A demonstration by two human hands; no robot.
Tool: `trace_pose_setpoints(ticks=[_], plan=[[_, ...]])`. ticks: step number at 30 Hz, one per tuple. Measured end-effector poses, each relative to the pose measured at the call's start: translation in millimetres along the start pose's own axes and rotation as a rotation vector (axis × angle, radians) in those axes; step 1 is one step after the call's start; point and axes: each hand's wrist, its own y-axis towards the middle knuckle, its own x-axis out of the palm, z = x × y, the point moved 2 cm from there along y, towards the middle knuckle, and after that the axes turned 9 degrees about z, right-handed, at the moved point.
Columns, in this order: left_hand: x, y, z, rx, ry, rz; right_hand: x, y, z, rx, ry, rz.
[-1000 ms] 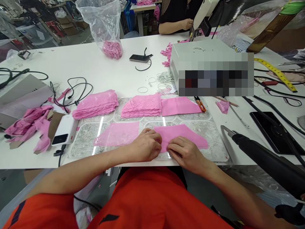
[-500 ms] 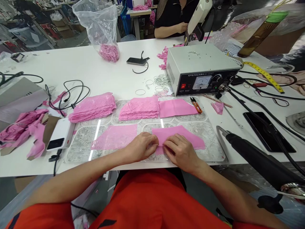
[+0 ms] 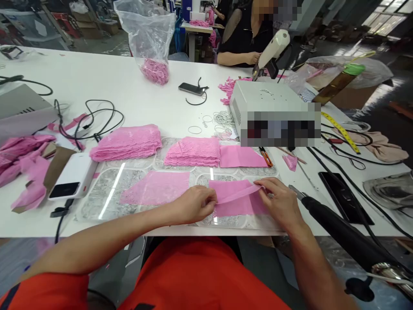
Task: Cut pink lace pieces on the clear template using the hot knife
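A smooth pink fabric piece (image 3: 235,209) lies on the marbled mat (image 3: 97,206) near the front edge, with a raised strip of fabric stretched above it. My left hand (image 3: 201,204) pinches the strip's left end. The fingers of my right hand (image 3: 274,196) grip its right end. To the left of my left hand lies a lace-edged pink piece (image 3: 158,187), flat on the mat. Behind are a large stack of pink lace pieces (image 3: 127,142), a second lace stack (image 3: 193,150) and a smooth pink stack (image 3: 243,156).
A grey machine box (image 3: 267,97) sits behind the mat. Orange-handled snips (image 3: 266,157), a black-handled tool (image 3: 335,228) and a phone (image 3: 345,198) lie to the right. A white power bank (image 3: 74,176) is at left. Across the table sits a person (image 3: 245,38).
My right hand has moved to the right, away from my left hand, and a strip of pink fabric now stretches between them. The camera view has shifted.
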Motion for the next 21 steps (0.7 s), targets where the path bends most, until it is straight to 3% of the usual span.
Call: trace_pose_setpoints(ticks=[4, 8, 11, 15, 18, 21], plan=[[-5.4, 4.7, -3.8, -0.154, -0.347, -0.017, 17.2, 32.6, -31.2, -0.111, 0.083, 0.022], [-26.8, 3.0, -23.9, -0.488, -0.853, 0.138, 46.7, 68.4, -86.3, -0.339, 0.162, -0.048], [-47.6, -11.7, -41.9, -0.762, -1.237, 0.250, 72.1, 86.3, -136.4, -0.530, 0.214, -0.164], [-71.8, -39.7, -59.9, -0.928, -1.385, 0.339, 94.0, 94.5, -191.1, -0.724, 0.473, -0.378], [-81.1, -58.8, -68.5, -0.992, -1.352, 0.358, 94.5, 98.0, -194.1, -0.639, 0.680, -0.427], [-83.3, -70.3, -74.2, -0.988, -1.201, 0.337, 93.4, 99.2, -160.2, -0.328, 0.595, -0.425]])
